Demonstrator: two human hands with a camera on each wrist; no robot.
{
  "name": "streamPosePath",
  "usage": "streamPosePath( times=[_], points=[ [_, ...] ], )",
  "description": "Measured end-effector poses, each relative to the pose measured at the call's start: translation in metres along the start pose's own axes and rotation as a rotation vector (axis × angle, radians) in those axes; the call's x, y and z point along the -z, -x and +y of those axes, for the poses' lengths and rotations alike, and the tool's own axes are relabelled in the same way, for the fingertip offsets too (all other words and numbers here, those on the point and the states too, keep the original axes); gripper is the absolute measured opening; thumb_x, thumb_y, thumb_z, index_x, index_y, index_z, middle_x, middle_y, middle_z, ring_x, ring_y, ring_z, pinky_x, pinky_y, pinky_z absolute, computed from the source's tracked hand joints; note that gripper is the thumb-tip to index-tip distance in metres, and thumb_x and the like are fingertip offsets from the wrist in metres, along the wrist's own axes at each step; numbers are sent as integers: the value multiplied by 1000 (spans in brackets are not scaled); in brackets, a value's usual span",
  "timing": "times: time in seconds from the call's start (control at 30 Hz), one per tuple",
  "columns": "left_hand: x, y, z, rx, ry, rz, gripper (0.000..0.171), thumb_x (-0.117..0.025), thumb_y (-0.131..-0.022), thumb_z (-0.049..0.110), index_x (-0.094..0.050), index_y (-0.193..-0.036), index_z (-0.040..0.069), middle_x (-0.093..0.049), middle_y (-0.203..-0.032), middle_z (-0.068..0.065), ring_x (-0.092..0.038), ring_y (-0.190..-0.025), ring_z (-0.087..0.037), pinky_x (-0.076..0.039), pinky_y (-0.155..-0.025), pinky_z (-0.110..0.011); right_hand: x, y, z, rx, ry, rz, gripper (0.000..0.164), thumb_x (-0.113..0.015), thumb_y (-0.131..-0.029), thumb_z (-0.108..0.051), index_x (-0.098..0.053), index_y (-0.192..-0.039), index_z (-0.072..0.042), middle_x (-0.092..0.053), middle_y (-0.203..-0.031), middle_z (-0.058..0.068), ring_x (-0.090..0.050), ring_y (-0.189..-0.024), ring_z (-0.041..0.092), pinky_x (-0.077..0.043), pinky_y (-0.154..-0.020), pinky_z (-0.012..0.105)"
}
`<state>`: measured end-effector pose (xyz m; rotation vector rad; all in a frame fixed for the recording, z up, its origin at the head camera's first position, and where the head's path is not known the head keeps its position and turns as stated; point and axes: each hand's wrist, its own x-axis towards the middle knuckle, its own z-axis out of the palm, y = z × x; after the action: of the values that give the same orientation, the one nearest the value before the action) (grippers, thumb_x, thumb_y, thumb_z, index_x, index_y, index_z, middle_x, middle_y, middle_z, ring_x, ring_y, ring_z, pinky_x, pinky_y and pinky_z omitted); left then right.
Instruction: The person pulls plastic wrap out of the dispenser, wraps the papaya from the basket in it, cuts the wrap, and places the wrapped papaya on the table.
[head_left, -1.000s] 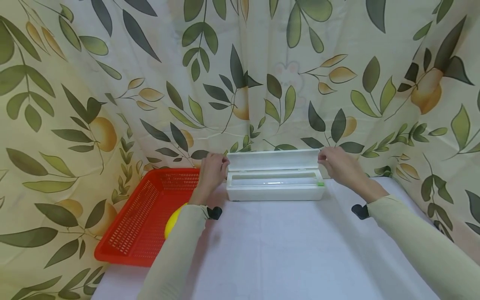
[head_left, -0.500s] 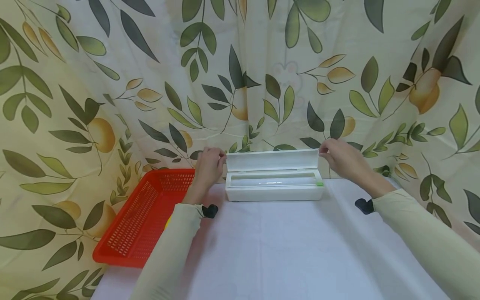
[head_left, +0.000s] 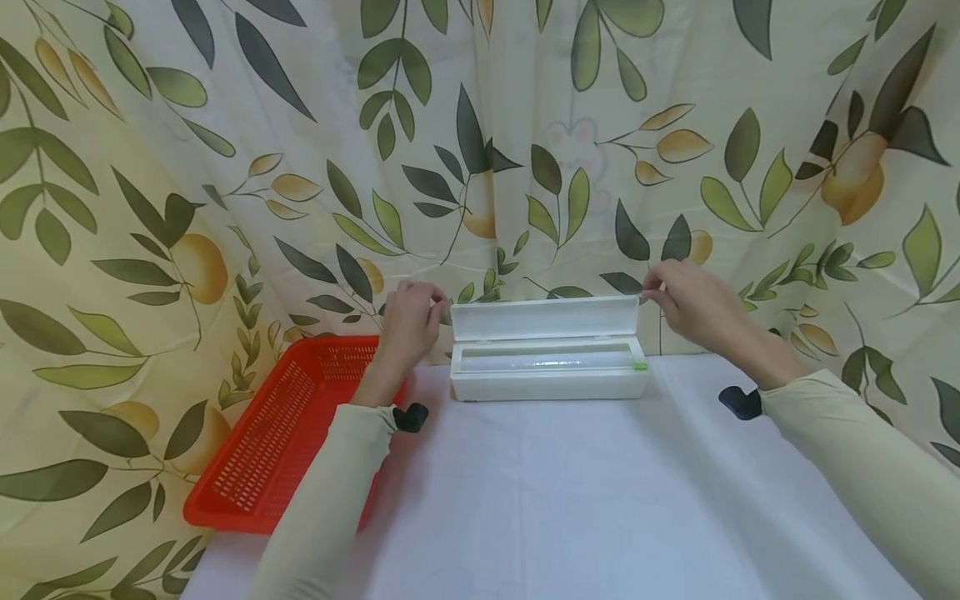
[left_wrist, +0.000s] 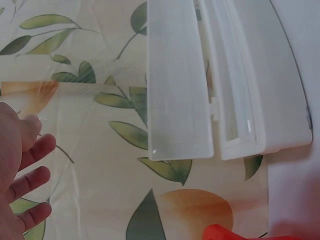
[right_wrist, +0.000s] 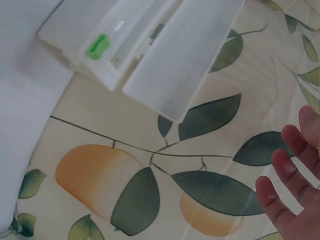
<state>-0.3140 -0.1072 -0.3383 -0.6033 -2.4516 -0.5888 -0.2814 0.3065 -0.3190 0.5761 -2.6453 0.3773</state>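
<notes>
A white cling film dispenser (head_left: 551,388) sits at the back of the table, its lid (head_left: 545,320) raised. Inside its slot shows a glossy strip (head_left: 543,362), with a green cutter slider (head_left: 640,367) at the right end. My left hand (head_left: 410,323) is up beside the lid's left end, and my right hand (head_left: 693,302) beyond its right end. Faint creases and glints of clear cling film (left_wrist: 65,120) run from the left fingertips in the left wrist view. Both hands pinch it between thumb and forefinger, the other fingers spread loosely. Most of the film's outline is too transparent to see.
A red plastic basket (head_left: 225,492) stands to the left, partly hidden behind my left sleeve (head_left: 315,508). A leaf-and-fruit patterned curtain (head_left: 450,125) hangs right behind the dispenser. White cloth (head_left: 570,492) covers the table.
Both hands have risen and moved apart, left hand leftward, right hand rightward, away from the lid's ends. The dispenser stays put. A yellow thing in the basket has become hidden behind the left arm.
</notes>
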Motion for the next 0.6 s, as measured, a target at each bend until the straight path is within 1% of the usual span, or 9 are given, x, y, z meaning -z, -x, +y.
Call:
streamPosePath(
  times=[0.13, 0.2, 0.37, 0.5, 0.6],
  points=[
    [6, -1, 1, -23, 2, 32, 11, -66, -99, 9, -74, -101, 2, -74, -99, -13, -58, -110, -38, -43, -97, -55, 8, -1, -5, 3, -12, 10, 7, -64, -99, -1, -62, -105, -1, -66, -104, 17, -57, -92, 32, -51, -75, 49],
    [9, -1, 2, -34, 6, 39, 11, -65, -99, 8, -73, -101, 1, -74, -98, -13, -58, -108, -38, -43, -97, -55, 11, -1, -7, 10, -9, 20, 7, -64, -98, 0, -62, -105, -1, -66, -103, 17, -57, -92, 33, -51, -75, 50],
    [20, -3, 4, -48, 16, 30, 12, -65, -100, 9, -73, -102, 1, -73, -99, -14, -57, -104, -36, -44, -94, -52, 21, -4, -12, 28, 10, 43, 7, -64, -97, 2, -62, -103, -1, -65, -99, 16, -57, -90, 32, -52, -73, 50],
    [28, -5, 7, -51, 10, 29, 12, -67, -99, 10, -73, -104, 1, -73, -100, -14, -56, -106, -35, -47, -92, -49, 27, -5, -15, 43, 12, 64, 7, -65, -96, 2, -63, -102, 0, -65, -96, 15, -56, -88, 32, -50, -73, 49],
    [32, -6, 8, -73, -12, 38, 11, -67, -99, 9, -73, -103, 1, -72, -100, -14, -55, -107, -35, -46, -93, -49, 31, -6, -17, 70, 18, 90, 8, -67, -95, 3, -63, -102, 0, -65, -94, 14, -55, -88, 32, -50, -72, 48]
  ],
)
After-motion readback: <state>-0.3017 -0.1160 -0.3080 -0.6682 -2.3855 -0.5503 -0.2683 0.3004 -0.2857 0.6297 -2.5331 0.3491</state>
